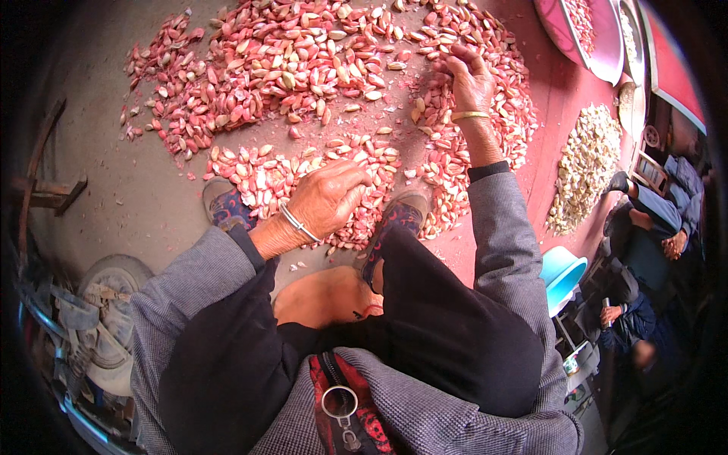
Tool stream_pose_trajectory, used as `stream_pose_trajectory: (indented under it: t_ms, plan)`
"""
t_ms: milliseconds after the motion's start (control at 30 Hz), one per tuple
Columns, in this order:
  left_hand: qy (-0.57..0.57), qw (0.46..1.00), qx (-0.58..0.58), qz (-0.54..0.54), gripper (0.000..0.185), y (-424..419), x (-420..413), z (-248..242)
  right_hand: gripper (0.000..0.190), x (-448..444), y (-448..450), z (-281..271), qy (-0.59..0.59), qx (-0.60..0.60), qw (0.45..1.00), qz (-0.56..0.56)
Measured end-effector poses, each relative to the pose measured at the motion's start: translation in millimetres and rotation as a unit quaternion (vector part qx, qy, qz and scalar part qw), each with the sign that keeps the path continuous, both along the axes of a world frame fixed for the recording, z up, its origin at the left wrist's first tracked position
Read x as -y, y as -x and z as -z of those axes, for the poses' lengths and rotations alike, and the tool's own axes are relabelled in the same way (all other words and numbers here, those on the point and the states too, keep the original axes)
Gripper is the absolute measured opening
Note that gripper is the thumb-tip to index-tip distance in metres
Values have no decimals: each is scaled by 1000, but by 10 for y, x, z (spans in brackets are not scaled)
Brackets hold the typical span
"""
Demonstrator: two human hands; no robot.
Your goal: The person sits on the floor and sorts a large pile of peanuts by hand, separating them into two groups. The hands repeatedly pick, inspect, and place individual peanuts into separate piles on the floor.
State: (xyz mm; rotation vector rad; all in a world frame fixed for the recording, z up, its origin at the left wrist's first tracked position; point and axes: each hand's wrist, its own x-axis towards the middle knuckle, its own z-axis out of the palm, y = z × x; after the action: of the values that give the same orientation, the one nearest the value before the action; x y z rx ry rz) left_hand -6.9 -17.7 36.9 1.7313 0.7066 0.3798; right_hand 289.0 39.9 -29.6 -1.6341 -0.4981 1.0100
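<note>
Pink and cream cloves, which look like garlic, lie in a broad heap on the floor. My left hand, with a silver bangle at the wrist, is palm down over a smaller heap between my shoes. Its fingers curl under, so whatever they may hold is hidden. Farther forward, my right hand, with a gold-coloured bangle, is over the right-hand heap. Its fingers are bent and apart, and nothing shows between them.
A pile of pale cloves lies at right, below a pink basin holding pink pieces. A turquoise basin stands beside my right sleeve. Other people sit at the far right. A dusty wheel and a wooden frame are at left.
</note>
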Motion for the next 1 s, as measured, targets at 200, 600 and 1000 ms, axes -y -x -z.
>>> stream_pose_trajectory:
  t_ms: [200, 600, 1000]
  plan:
    - [5, 1000, -4, -9, 11, 9, 7, 22, 13, -143, 329, 134, -83, 541, 783, -296]
    - [27, 999, 4, -20, 8, 37, -19, -9, 13, -250, 303, 93, -75, 559, 759, -324]
    - [40, 999, -3, -30, 10, 90, -1, 18, 21, -414, 289, 52, -50, 552, 783, -281]
